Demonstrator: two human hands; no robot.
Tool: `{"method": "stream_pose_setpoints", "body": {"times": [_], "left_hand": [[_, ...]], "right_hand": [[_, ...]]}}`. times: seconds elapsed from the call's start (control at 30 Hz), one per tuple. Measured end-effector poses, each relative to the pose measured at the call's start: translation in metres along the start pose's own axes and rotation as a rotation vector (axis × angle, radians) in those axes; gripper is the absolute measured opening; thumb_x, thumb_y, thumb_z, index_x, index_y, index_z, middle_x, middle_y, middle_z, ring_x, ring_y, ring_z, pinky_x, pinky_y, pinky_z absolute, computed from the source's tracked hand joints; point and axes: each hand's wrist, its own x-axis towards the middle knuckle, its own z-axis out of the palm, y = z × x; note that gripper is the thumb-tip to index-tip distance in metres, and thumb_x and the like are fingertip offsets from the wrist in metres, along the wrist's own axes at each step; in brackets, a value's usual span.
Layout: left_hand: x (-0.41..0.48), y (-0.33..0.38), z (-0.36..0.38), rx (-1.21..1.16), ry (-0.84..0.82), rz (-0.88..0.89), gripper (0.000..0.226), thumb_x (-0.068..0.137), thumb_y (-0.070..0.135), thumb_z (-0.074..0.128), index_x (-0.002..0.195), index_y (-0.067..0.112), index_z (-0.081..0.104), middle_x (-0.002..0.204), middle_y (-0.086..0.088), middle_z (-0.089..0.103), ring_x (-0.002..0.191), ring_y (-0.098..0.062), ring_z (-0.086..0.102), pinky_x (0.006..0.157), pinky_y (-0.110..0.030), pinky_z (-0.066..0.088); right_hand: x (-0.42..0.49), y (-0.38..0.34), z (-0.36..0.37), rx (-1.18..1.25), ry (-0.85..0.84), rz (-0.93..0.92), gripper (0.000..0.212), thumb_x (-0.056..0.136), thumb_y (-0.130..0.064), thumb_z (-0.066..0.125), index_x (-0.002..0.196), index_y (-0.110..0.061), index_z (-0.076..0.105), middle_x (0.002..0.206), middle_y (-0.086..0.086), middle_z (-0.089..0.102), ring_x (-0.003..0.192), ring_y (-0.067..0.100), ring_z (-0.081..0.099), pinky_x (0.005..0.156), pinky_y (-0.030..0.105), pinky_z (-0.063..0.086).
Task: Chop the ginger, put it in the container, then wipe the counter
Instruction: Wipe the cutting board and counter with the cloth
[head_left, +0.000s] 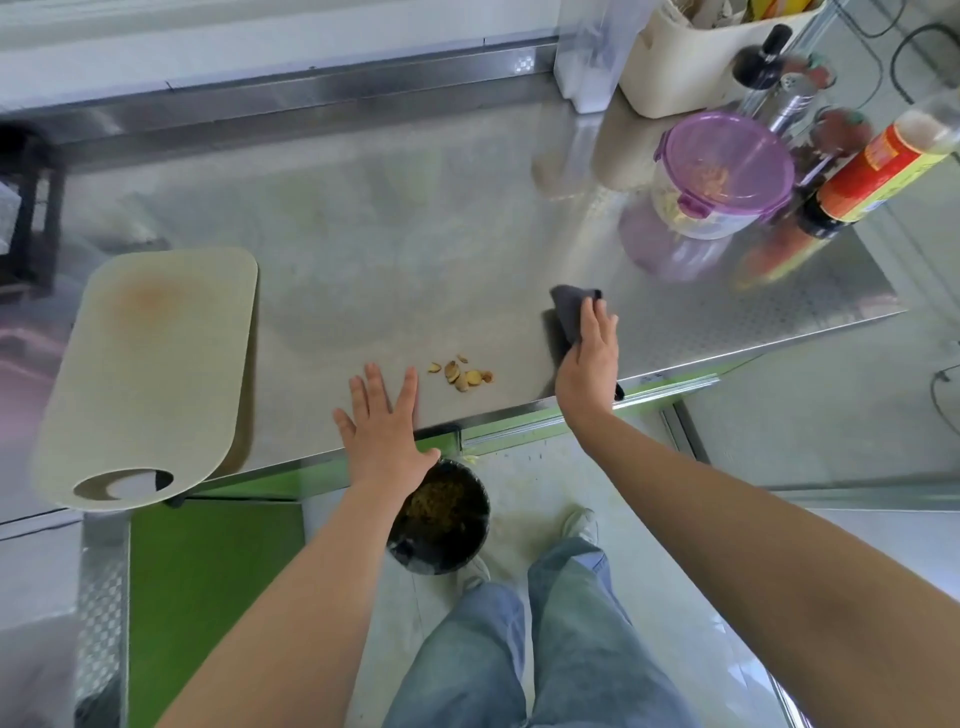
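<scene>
Several small ginger scraps (461, 373) lie on the steel counter (363, 249) near its front edge. My right hand (589, 364) presses a dark grey cloth (571, 312) flat on the counter, just right of the scraps, fingers straight. My left hand (382, 426) lies flat with spread fingers at the counter's front edge, left of the scraps. A clear round container (722, 174) with a purple lid, chopped ginger inside, stands at the back right.
A beige cutting board (150, 364) lies at the left, its handle end over the counter's edge. A black waste bin (441, 519) sits on the floor below my left hand. Sauce bottles (878, 171) and a beige box (691, 57) crowd the back right corner.
</scene>
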Motion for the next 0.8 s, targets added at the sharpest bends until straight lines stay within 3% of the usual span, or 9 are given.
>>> {"method": "stream_pose_setpoints", "body": {"times": [0.07,0.17,0.27,0.37,0.47,0.6,0.7,0.8], "left_hand": [[0.0,-0.001,-0.001,0.004,-0.012,0.004,0.11,0.083,0.053,0.064,0.147,0.032,-0.023,0.153,-0.015,-0.029,0.143,-0.036,-0.021,0.116,-0.055,0.003],[0.0,-0.002,-0.002,0.012,-0.001,0.005,0.109,0.083,0.051,0.064,0.148,0.032,-0.022,0.154,-0.015,-0.028,0.144,-0.036,-0.019,0.116,-0.054,0.004],[-0.001,-0.003,-0.001,-0.006,0.028,0.008,0.106,0.084,0.046,0.065,0.149,0.032,-0.018,0.156,-0.013,-0.024,0.145,-0.034,-0.016,0.117,-0.053,0.005],[-0.002,-0.009,-0.003,-0.022,0.085,0.018,0.101,0.085,0.04,0.067,0.152,0.025,-0.006,0.158,-0.013,-0.015,0.146,-0.033,-0.009,0.119,-0.048,0.007],[-0.007,-0.016,-0.002,-0.027,0.133,-0.097,0.096,0.085,0.035,0.067,0.153,0.021,0.0,0.158,-0.018,-0.009,0.146,-0.036,-0.007,0.119,-0.05,0.008],[-0.015,-0.025,0.001,-0.081,0.092,-0.176,0.095,0.088,0.033,0.064,0.152,0.028,-0.007,0.158,-0.018,-0.014,0.145,-0.037,-0.009,0.117,-0.053,0.008],[-0.019,-0.032,0.001,-0.091,0.101,-0.162,0.091,0.09,0.032,0.062,0.153,0.028,-0.004,0.158,-0.016,-0.014,0.146,-0.034,-0.008,0.119,-0.049,0.008],[-0.022,-0.036,0.002,-0.115,0.105,-0.248,0.079,0.094,0.037,0.054,0.152,0.031,0.0,0.159,-0.016,-0.012,0.146,-0.036,-0.007,0.116,-0.055,0.011]], "right_hand": [[-0.008,0.008,0.005,-0.135,-0.06,0.01,0.063,0.094,0.011,0.031,0.152,-0.013,0.019,0.161,0.001,0.008,0.148,0.022,-0.002,0.119,0.031,0.003],[-0.034,0.0,0.029,-0.134,-0.231,-0.144,0.063,0.093,0.011,0.035,0.151,-0.014,0.023,0.16,0.0,0.011,0.148,0.02,0.001,0.12,0.036,0.005],[-0.042,-0.02,0.035,0.034,-0.395,-0.169,0.054,0.096,0.004,0.035,0.147,-0.013,0.034,0.156,0.003,0.027,0.145,0.022,0.02,0.119,0.036,0.02],[-0.028,-0.033,0.019,0.177,-0.283,-0.069,0.05,0.097,0.0,0.034,0.144,-0.016,0.04,0.145,0.006,0.044,0.131,0.024,0.042,0.111,0.036,0.034],[-0.007,-0.025,0.011,0.061,-0.163,-0.071,0.052,0.098,0.0,0.03,0.148,-0.013,0.03,0.154,0.004,0.029,0.142,0.02,0.026,0.118,0.034,0.022],[-0.014,-0.017,0.031,-0.152,-0.327,-0.147,0.057,0.099,0.002,0.029,0.152,-0.012,0.016,0.161,0.001,0.005,0.148,0.019,-0.002,0.117,0.028,0.004],[-0.024,-0.027,0.043,-0.062,-0.497,-0.284,0.052,0.1,-0.001,0.03,0.15,-0.013,0.024,0.16,0.001,0.013,0.148,0.018,0.004,0.119,0.026,0.007],[-0.008,-0.036,0.042,0.019,-0.468,-0.286,0.05,0.1,0.0,0.03,0.148,-0.013,0.032,0.158,0.001,0.02,0.146,0.018,0.014,0.119,0.027,0.012]]}}
